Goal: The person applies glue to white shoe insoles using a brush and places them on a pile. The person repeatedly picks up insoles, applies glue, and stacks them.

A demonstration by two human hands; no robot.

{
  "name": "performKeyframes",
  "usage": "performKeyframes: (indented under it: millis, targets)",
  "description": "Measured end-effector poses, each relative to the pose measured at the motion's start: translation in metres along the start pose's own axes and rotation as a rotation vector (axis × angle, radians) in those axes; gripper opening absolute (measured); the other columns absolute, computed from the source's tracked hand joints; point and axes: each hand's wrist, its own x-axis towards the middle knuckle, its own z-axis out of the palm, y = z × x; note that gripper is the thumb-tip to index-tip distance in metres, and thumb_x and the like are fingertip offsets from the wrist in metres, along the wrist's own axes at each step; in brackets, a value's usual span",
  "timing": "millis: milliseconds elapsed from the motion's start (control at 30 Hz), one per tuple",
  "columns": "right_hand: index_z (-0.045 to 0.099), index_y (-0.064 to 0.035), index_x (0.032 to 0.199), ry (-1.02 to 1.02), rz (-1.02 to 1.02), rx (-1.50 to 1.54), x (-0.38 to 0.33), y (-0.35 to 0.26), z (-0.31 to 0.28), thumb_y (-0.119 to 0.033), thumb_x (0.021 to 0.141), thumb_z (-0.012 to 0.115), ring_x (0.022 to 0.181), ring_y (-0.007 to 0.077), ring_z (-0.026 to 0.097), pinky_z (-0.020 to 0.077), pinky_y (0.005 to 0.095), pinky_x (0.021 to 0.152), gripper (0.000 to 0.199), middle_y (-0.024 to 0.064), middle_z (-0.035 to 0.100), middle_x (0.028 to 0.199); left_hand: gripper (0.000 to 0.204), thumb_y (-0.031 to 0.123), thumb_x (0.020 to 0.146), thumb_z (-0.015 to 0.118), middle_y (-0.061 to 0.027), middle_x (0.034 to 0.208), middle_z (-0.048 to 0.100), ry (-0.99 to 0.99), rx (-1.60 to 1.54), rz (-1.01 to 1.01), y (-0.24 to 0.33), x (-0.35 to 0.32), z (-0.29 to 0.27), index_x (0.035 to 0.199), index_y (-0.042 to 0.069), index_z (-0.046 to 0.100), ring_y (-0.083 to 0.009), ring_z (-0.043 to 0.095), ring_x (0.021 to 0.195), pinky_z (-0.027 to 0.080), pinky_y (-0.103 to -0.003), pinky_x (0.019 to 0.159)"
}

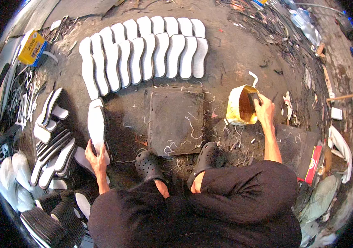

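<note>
My left hand [97, 158] is closed around the near end of a white-topped shoe sole [96, 124], which lies on a stack of dark-edged soles to my left. At the right, my right hand [264, 109] is closed at the right rim of a yellowish, glue-stained tub [235, 106]. Its fingertips reach into the brown-coated mouth, and what they grip there is hidden. Two overlapping rows of white soles [148, 56] are laid out ahead on the ground. Between my hands lies a dark square board [176, 122] with pale scraps on it.
Loose soles [60, 159] are heaped at the left, beside clear plastic bags [17, 175]. A yellow and blue box [32, 47] stands at the far left. My dark clogs [150, 166] rest near the board. At the right are a red box [311, 165] and scattered scraps.
</note>
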Motion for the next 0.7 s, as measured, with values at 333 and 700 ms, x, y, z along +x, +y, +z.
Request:
performKeyframes:
  millis: [333,700]
  targets:
    - [0.068,0.0078,0.147,-0.044,0.389,0.621,0.008,0.043,0.014,-0.038,0.102,0.079,0.108,0.0261,0.076,0.0633,0.0364,0.074,0.065,0.0188,0.077,0.136,0.078,0.012,0.086,0.089,-0.0213,0.145,0.065,0.416,0.212,0.335,0.094,-0.055,0.015,0.157,0.007,0.059,-0.0437,0.056,0.137,0.042,-0.055,0.119]
    - [0.073,-0.0028,0.140,-0.467,0.080,0.967,-0.118,-0.118,-0.060,-0.024,0.109,0.076,0.085,0.0093,0.073,0.0616,0.0255,0.061,0.038,0.0050,0.081,0.114,0.083,0.035,0.088,0.091,-0.0257,0.151,0.048,-0.315,-0.016,0.638,0.187,-0.138,0.158,0.162,0.019,0.057,-0.0472,0.050,0.133,0.046,-0.058,0.110]
